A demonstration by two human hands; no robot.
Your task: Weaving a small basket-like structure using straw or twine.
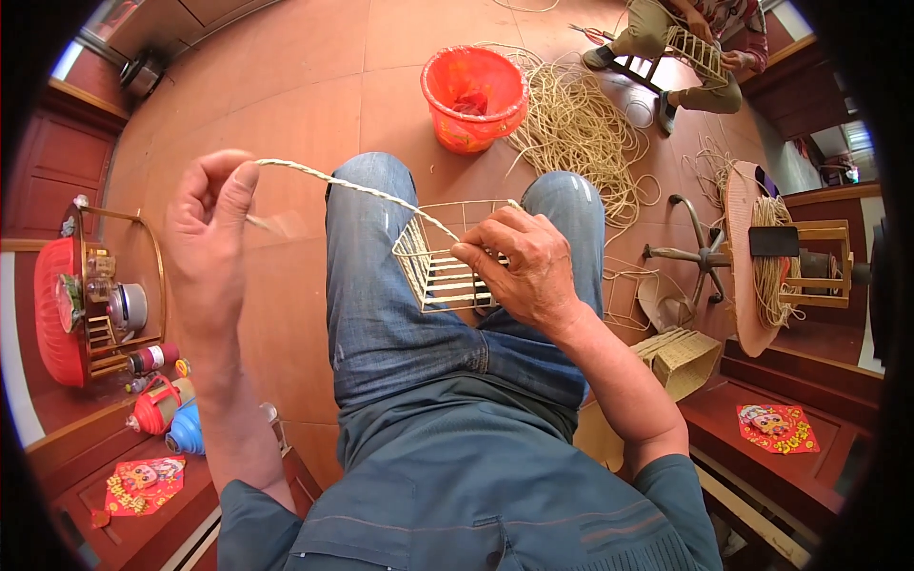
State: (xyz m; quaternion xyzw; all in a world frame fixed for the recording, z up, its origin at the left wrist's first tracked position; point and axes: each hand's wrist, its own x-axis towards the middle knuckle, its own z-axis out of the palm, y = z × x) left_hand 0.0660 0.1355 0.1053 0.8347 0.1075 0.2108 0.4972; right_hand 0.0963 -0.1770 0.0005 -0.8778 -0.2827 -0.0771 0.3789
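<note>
A small wire frame (pixel 412 269) rests between my thighs, its left side and bottom partly wound with pale twisted cord. My right hand (pixel 526 265) is closed over the frame's right part, with thumb and fingers pinched near the upper rim. This hand hides much of that side. From the frame a length of pale cord (pixel 360 187) runs up and left to my left hand (pixel 211 202). There the thumb and forefinger are closed on it, out beyond my left knee. A faint blur of cord shows beside that wrist.
Ahead on the tiled floor stands a red bucket (pixel 439 111), next to a large loose heap of cord (pixel 583 133). A seated person (pixel 650 27) at the upper right holds another frame (pixel 700 52). To my right are a chair base (pixel 703 255) and a woven basket (pixel 693 366); flasks (pixel 152 409) stand left.
</note>
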